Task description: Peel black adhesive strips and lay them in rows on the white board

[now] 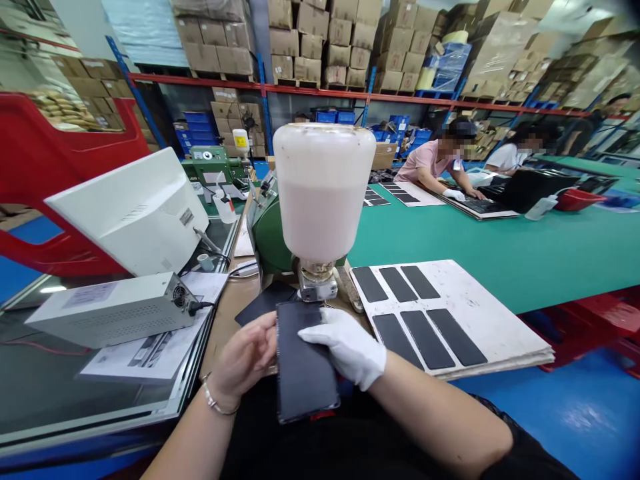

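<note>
In front of me is a dark rectangular panel (306, 373), thin, with pale rough edges, tilted toward me. My right hand (347, 343), in a white glove, grips its right side with the thumb flat on top. At the left edge is my bare left hand (250, 350), a bracelet on its wrist, its fingers curled against the panel and partly hidden. The panel's far end lies just under the metal nozzle (319, 288) of a machine with a large white bottle (325, 193) of pale liquid. Whether they touch I cannot tell. More dark sheets (265, 300) lie behind my left hand.
To the right, a white board (480, 320) carries several dark panels (427, 337) in two rows on a green table (550, 247). At left stand a white monitor (135, 207) and a grey metal box (115, 313). Co-workers (435, 160) sit across the table.
</note>
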Available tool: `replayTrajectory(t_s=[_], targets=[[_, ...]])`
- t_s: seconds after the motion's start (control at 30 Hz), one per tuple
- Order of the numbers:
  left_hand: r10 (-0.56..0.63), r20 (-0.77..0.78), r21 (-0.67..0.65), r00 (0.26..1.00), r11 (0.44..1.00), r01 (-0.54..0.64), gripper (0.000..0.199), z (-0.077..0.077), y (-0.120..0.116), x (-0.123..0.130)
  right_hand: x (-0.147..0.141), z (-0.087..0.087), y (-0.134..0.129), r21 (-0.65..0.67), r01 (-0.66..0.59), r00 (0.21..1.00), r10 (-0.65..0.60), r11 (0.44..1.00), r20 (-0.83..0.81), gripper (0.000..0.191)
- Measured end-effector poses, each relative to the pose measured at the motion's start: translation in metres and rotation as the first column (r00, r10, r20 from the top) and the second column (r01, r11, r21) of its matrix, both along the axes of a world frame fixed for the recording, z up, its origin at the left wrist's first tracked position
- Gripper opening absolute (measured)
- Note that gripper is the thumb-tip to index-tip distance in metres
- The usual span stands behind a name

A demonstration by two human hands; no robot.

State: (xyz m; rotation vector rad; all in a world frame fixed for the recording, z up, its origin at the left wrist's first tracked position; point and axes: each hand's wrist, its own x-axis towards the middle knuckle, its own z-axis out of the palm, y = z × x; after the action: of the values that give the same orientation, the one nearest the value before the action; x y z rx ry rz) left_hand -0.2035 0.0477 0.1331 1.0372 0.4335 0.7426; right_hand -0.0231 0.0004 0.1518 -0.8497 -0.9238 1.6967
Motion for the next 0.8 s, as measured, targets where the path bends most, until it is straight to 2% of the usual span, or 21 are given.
replayTrajectory(t_s=[0.1,0.17,0.27,0.33,0.4,0.47,0.5,0.57,0.6,0.63,0.73,0.8], targets=[[0.113,0.041,-0.042,0.993,0.993,-0.111,0.046,0.002,-0.007,-0.027,-0.026,0.005,0.006,0.044,-0.070,0.997,0.068,0.997,0.046,0.028],[0.127,0.045,-0.048,0.991,0.991,-0.124,0.047,0.004,-0.013,-0.037,-0.033,0.007,0.007,0.084,-0.106,0.986,0.094,0.991,0.134,0.028],[0.115,-0.006,-0.001,0.993,0.993,-0.115,0.047,0.006,-0.019,-0.040,-0.024,0.007,0.005,0.215,-0.169,0.950,0.102,0.962,0.295,0.033],[0.109,-0.061,0.045,0.992,0.993,-0.106,0.049,0.005,-0.020,-0.038,-0.003,0.006,0.003,0.269,-0.253,0.925,0.151,0.929,0.349,0.038],[0.108,-0.109,0.095,0.988,0.991,-0.098,0.053,0.003,-0.019,-0.036,0.031,0.003,0.002,0.237,-0.321,0.893,0.210,0.917,0.398,0.042],[0.114,-0.159,0.141,0.981,0.986,-0.092,0.054,0.001,-0.015,-0.034,0.081,-0.002,0.001,0.153,-0.307,0.821,0.180,0.939,0.542,0.043],[0.118,-0.183,0.158,0.976,0.983,-0.089,0.053,-0.001,-0.012,-0.034,0.111,-0.005,0.001,0.108,-0.249,0.732,0.114,0.962,0.671,0.041],[0.118,-0.230,0.178,0.966,0.981,-0.077,0.050,-0.004,-0.006,-0.032,0.177,-0.012,-0.002,0.102,-0.021,0.445,-0.082,0.995,0.892,0.043],[0.115,-0.254,0.183,0.960,0.981,-0.069,0.049,-0.005,-0.003,-0.031,0.211,-0.017,-0.006,0.125,0.131,0.267,-0.156,0.983,0.951,0.051],[0.110,-0.277,0.184,0.954,0.981,-0.060,0.047,-0.006,0.000,-0.029,0.244,-0.022,-0.011,0.133,0.226,0.183,-0.176,0.965,0.967,0.060],[0.137,-0.352,0.179,0.926,0.981,-0.078,0.044,-0.004,0.004,-0.018,0.324,-0.039,-0.032,0.101,0.401,0.048,-0.130,0.911,0.990,0.070],[0.177,-0.410,0.178,0.895,0.978,-0.112,0.043,0.001,0.004,-0.009,0.356,-0.052,-0.047,0.079,0.464,0.006,-0.092,0.882,0.996,0.068]])
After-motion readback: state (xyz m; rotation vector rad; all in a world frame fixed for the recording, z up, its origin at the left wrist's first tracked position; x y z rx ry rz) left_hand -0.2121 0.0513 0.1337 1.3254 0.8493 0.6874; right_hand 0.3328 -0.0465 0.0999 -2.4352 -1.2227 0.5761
